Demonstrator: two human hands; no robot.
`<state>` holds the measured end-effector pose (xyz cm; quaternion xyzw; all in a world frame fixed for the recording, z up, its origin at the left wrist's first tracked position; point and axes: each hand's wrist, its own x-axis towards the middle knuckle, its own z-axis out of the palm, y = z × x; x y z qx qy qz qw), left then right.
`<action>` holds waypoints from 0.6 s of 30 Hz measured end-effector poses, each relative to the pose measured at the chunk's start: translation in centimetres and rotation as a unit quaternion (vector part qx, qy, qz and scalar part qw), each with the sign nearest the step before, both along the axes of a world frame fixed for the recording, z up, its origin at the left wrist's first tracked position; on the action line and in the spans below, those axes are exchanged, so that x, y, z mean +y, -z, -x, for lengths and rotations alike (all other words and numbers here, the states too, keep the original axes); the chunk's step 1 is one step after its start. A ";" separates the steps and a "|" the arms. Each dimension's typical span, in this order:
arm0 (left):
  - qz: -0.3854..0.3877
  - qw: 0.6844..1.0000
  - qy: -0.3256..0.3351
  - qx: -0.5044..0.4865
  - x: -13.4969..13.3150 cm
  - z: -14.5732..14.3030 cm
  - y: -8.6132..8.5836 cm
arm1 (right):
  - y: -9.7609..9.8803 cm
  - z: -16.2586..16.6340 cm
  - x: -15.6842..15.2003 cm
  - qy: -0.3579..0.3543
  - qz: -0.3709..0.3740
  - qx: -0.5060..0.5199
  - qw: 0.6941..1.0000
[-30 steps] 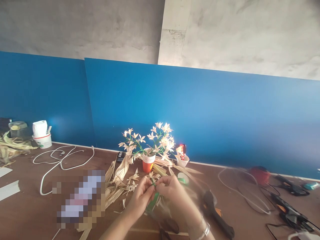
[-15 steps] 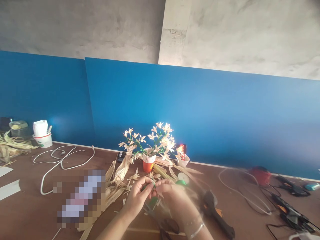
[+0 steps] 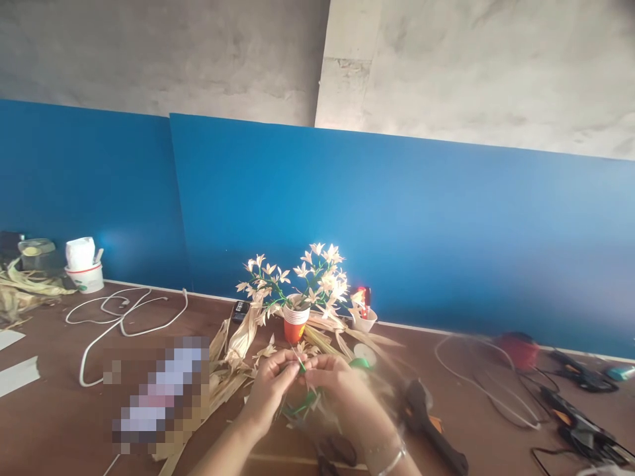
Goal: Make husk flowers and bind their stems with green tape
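Note:
My left hand and my right hand meet low in the middle of the view. Both are closed, thumbs and fingertips pinching a thin stem with green tape between them. Just beyond them, an orange and white paper cup holds green-stemmed flowers with pale husk petals. A roll of green tape lies close to my right fingers. Under my wrists are dark-handled scissors, partly hidden, and blurred green scraps.
Dry corn husks spread around the cup. A black glue gun lies right of my forearm. Farther right are black tools with cords. To the left are a blurred-out oblong, a white cable and a white tub.
My right hand has turned slightly, its fingers now showing more plainly at the stem. The green tape between my fingertips is more visible. The table things are where they were.

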<state>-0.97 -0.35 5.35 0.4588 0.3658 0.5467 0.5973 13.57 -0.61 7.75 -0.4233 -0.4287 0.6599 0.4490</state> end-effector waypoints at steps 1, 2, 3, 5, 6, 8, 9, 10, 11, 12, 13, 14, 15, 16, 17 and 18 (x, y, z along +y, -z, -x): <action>0.000 1.000 0.007 -0.002 0.0 0.1 -0.1 | 0.4 0.0 0.2 -0.022 0.002 0.012 1.000; -0.002 1.000 0.018 -0.006 -0.1 0.2 -0.1 | 0.8 -0.1 0.5 -0.048 0.000 0.027 0.999; -0.004 1.000 0.028 -0.012 -0.1 0.4 -0.1 | 1.1 -0.1 0.8 -0.074 -0.004 0.042 0.996; -0.007 0.999 0.048 -0.019 -0.1 0.5 -0.1 | 1.6 -0.3 1.3 -0.112 -0.014 0.069 0.991; -0.008 0.999 0.051 -0.014 0.0 0.6 -0.1 | 1.7 -0.3 1.4 -0.120 -0.016 0.076 0.990; -0.013 0.999 0.040 0.014 0.2 0.7 0.0 | 1.7 -0.3 1.4 -0.111 -0.016 0.075 0.991; -0.021 0.999 0.026 0.036 0.3 0.7 -0.1 | 1.6 -0.3 1.4 -0.096 -0.014 0.064 0.993; -0.036 0.998 0.009 0.060 0.4 0.7 0.0 | 1.5 -0.3 1.3 -0.078 -0.012 0.049 0.996; -0.056 0.995 -0.012 0.082 0.6 0.6 0.0 | 1.5 -0.2 1.3 -0.059 -0.013 0.030 0.998; -0.075 0.991 -0.032 0.102 0.7 0.6 0.0 | 1.5 -0.1 1.2 -0.041 -0.018 0.011 0.999; -0.090 0.988 -0.051 0.119 0.9 0.6 0.1 | 1.5 0.0 1.3 -0.026 -0.027 -0.010 0.999; -0.097 0.984 -0.067 0.131 1.0 0.5 0.2 | 1.5 0.1 1.3 -0.015 -0.038 -0.033 0.999; -0.098 0.982 -0.080 0.138 1.1 0.4 0.4 | 1.6 0.1 1.4 -0.007 -0.050 -0.054 0.997; -0.095 0.981 -0.090 0.140 1.1 0.4 0.5 | 1.6 0.2 1.5 0.000 -0.060 -0.071 0.996; -0.091 0.981 -0.097 0.139 1.1 0.3 0.5 | 1.6 0.3 1.6 0.005 -0.065 -0.084 0.994; -0.086 0.982 -0.101 0.134 1.1 0.3 0.5 | 1.6 0.3 1.6 0.009 -0.065 -0.094 0.993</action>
